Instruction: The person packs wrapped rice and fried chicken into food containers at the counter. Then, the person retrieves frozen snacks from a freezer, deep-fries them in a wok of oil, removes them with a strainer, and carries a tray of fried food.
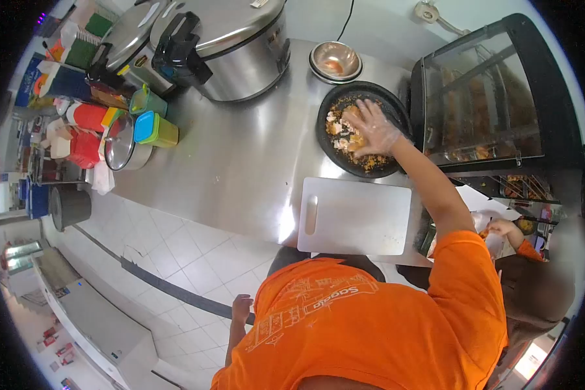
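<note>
My right hand [372,130], in a clear plastic glove, reaches into a round black pan [328,142] on the steel counter. Its fingers are spread over a crumbly food mix [346,133] of orange-brown crumbs and pale pieces; whatever lies under the palm is hidden. Nearer my body, a white cutting board [357,218] with a handle slot lies by the counter edge. My left hand [242,309] hangs low beside my body, away from the counter, fingers loosely bent and seemingly holding nothing.
Stacked metal bowls [336,62] stand behind the pan. A glass display case [484,97] is on the right, large steel cookers [240,55] at the back left. Plastic containers [156,130] and a lidded pot [127,146] sit left. Another person's hand [500,227] shows at right.
</note>
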{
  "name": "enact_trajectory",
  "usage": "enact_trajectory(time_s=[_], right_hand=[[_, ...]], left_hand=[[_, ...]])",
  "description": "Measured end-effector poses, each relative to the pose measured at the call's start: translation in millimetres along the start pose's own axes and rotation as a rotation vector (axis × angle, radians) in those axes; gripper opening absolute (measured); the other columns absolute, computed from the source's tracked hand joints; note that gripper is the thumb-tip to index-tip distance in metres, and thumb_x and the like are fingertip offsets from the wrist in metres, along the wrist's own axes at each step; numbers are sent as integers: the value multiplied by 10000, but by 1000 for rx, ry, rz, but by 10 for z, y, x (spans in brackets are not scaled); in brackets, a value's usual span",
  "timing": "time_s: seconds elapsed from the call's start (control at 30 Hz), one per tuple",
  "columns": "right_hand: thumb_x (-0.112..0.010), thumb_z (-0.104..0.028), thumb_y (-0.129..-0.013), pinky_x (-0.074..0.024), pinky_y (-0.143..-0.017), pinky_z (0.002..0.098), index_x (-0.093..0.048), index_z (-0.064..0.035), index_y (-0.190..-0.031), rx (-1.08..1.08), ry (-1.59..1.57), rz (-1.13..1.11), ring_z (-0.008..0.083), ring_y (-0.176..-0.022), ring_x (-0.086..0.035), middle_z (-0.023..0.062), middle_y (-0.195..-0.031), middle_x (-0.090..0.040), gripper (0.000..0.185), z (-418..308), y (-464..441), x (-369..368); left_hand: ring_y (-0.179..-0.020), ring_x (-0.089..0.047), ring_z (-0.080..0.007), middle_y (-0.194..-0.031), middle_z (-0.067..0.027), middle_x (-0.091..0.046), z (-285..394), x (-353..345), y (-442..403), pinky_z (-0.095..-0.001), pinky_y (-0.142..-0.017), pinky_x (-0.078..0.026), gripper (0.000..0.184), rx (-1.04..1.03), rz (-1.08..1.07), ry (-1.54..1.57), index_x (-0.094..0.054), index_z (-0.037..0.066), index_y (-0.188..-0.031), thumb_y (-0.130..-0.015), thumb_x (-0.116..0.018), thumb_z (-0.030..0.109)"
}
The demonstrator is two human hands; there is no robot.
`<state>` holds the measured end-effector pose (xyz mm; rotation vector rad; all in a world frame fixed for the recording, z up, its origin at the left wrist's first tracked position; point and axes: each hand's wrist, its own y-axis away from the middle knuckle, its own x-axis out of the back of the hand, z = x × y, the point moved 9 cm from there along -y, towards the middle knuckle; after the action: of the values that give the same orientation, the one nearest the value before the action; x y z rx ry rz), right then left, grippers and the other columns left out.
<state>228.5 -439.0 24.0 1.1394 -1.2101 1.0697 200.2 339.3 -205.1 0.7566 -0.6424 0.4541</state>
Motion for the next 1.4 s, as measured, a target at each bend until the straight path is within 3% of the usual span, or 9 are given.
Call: enact_trajectory(time_s=[0.17,0.33,0.43,0.53,0.67,0.97,1.0,1.23,1.4], right_hand=[[-717,-603,-837,-324,-1171,571,-340,-179,-1583,7,-131,97,468,-1419,-371,215,-1593,-361,938,-121,-426,-385],[-642,-411,-949,-482,-1003,520,-600,-147,-1348,-108,-131,170,375,-1290,-523,142,-1368,-571,481,-257,-479,-442],[-652,-370,-936,-526,-947,489,-668,-130,-1209,-205,-174,148,351,-1186,-605,141,-1187,-639,365,-262,-487,-389],[-646,-332,-934,-536,-939,481,-691,-118,-1144,-361,-252,128,359,-1079,-659,162,-1128,-665,304,-160,-547,-416],[-608,-315,-973,-561,-897,461,-694,-108,-1115,-608,-385,218,315,-943,-695,168,-1062,-688,266,150,-553,-461],[-626,-467,-995,-407,-421,234,-599,-146,-958,-746,-2579,468,126,-634,-579,-6,-801,-587,324,-60,870,-393],[-612,-490,-1001,-427,-438,242,-593,-142,-996,-694,-2649,489,146,-639,-592,-3,-847,-603,348,-187,1168,-321],[-601,-426,-1009,-456,-488,248,-634,-149,-1111,-1243,-2283,577,102,-627,-563,-4,-851,-612,297,-777,4074,-252],[-550,-401,-982,-515,-979,466,-657,-7,-1136,-1851,-1246,334,369,-1088,-666,230,-1149,-678,437,-191,5930,-269]], left_hand=[[-831,-713,-214,-905,-115,-751,32,435,19,-322,-764,-562,234,242,125,236,-723,21,-1027,-886,-601,163],[-753,-699,-167,-859,-93,-763,260,411,155,-307,-701,-553,221,-347,174,-7,-671,-17,-1063,-878,-579,61],[-764,-714,-183,-859,-96,-767,-281,2,358,-312,-700,-558,221,455,105,925,-686,-6,-1062,-881,-591,77],[-773,-727,-181,-874,-101,-772,-29,34,216,-296,-689,-566,253,-52,23,253,-667,19,-1111,-878,-576,50],[-793,-735,-175,-934,-116,-778,-330,16,78,-287,-621,-554,325,327,-48,739,-627,14,-1195,-877,-596,72],[-852,-729,-185,-1036,-116,-765,361,378,-546,-327,-639,-572,288,230,-194,475,-614,36,-1231,-960,-549,109],[-881,-695,-179,-1019,-87,-752,225,156,-656,-361,-712,-568,289,228,-346,1071,-615,61,-1243,-977,-531,137],[-890,-681,-179,-1016,-76,-746,1064,-170,-1270,-365,-736,-554,294,91,-634,368,-616,70,-1246,-975,-529,146],[-897,-671,-178,-1014,-69,-741,1552,-308,-1480,-368,-753,-545,297,81,-760,264,-617,77,-1248,-974,-527,152]])
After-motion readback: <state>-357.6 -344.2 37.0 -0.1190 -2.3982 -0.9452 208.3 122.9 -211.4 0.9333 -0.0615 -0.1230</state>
